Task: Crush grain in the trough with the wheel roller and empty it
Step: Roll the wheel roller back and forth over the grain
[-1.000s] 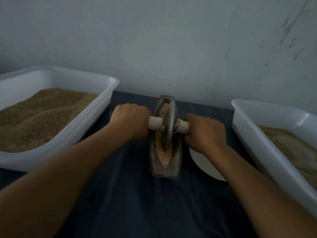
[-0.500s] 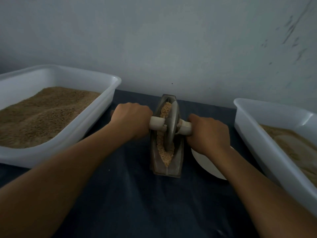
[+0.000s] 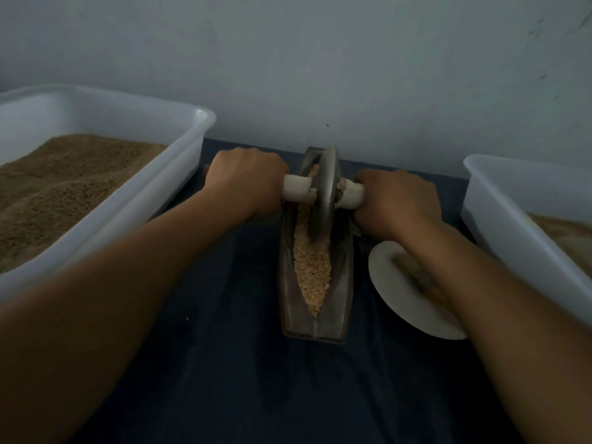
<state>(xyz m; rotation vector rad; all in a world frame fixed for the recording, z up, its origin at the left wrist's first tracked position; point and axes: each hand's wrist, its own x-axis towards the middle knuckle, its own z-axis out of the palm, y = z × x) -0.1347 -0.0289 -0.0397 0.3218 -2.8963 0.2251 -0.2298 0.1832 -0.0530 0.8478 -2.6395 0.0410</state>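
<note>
A narrow dark metal trough [image 3: 340, 302] lies lengthwise on the dark cloth in the middle, with pale crushed grain [image 3: 312, 267] along its groove. The metal wheel roller [image 3: 328, 190] stands upright in the far half of the trough. My left hand [image 3: 246, 184] grips the pale axle handle on the wheel's left side. On the other side, my right hand [image 3: 395, 200] grips the right handle.
A white tub [image 3: 150, 200] heaped with brown grain stands at the left. Another white tub [image 3: 512, 225] with grain stands at the right edge. A white plate [image 3: 394, 299] holding a brush-like tool lies under my right forearm. A grey wall is close behind.
Both hands have rolled the wheel a little farther along the trough toward the wall. More of the grain at the near end is uncovered.
</note>
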